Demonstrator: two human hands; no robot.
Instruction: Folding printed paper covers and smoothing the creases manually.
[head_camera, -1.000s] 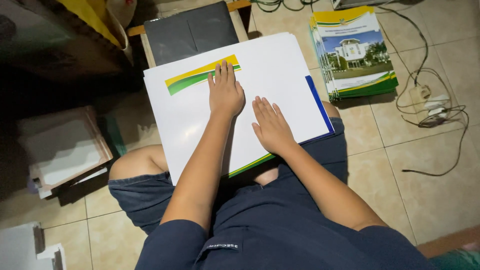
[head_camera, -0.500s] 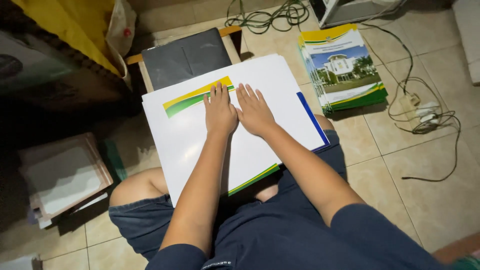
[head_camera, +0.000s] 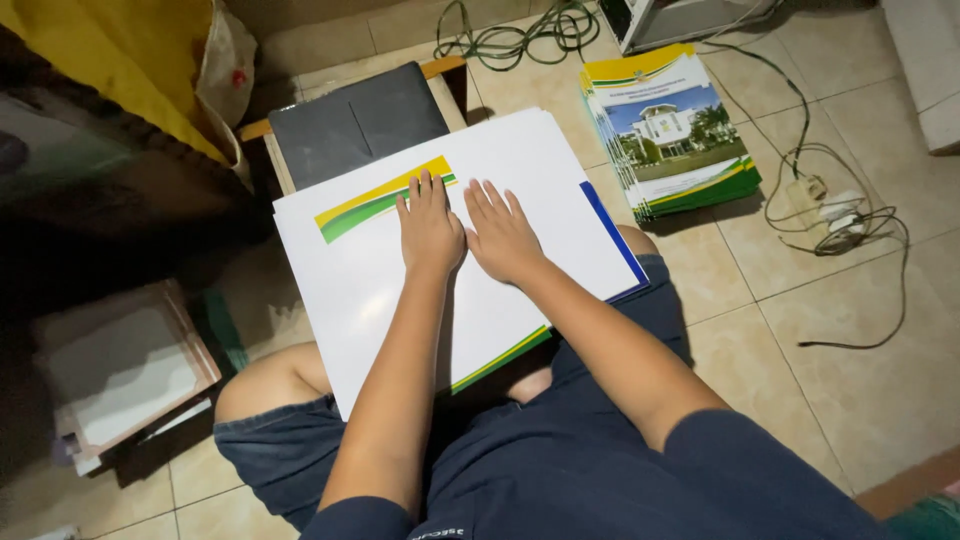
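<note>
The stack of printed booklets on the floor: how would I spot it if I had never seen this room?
Start from the big white sheet lying across the seated person's lap under both flat hands. Look past its right edge to the tiled floor: there sits the stack of booklets. Unlike the plain sheets on the left, its top cover shows a photo of a white building under blue sky, with yellow and green bands.

White sheet (head_camera: 380, 290) with a yellow and green stripe at its far left, a blue right edge and a yellow-green near edge. Far right, a stack of booklets (head_camera: 670, 130) in yellow, green and white, with a picture of a white building under blue sky. Dark grey pad (head_camera: 350, 120). Yellow cloth (head_camera: 130, 60), far left. Beige floor tiles (head_camera: 850, 390). Navy shorts (head_camera: 540, 470).
</note>
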